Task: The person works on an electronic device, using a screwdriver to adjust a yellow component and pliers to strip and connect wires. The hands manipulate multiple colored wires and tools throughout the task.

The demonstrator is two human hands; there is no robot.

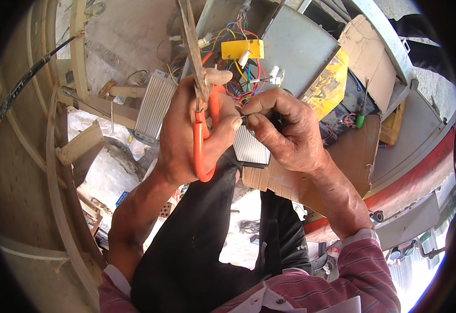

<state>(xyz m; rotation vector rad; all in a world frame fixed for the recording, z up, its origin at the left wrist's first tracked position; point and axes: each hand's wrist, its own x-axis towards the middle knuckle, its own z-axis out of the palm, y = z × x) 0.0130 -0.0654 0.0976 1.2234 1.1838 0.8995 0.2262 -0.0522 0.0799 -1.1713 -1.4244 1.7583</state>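
My left hand (183, 130) is closed around a pair of scissors (204, 143) with orange loop handles, its long worn blades pointing away from me. The left thumb and forefinger also come together at a small dark wire (244, 119). On the other side, my right hand (290, 130) pinches that wire between thumb and fingertips, and the fingertips of both hands nearly meet. Just beyond them lies a bundle of coloured wires (251, 86) with white plug connectors (276, 78). A yellow box (242, 49) sits among these wires.
A silver finned case (156, 101) lies left of my hands, and another finned case (252, 147) is below them. Cardboard (311, 182) spreads to the right. A green-handled screwdriver (360, 120) stands at the right. A grey metal panel (298, 36) leans at the back.
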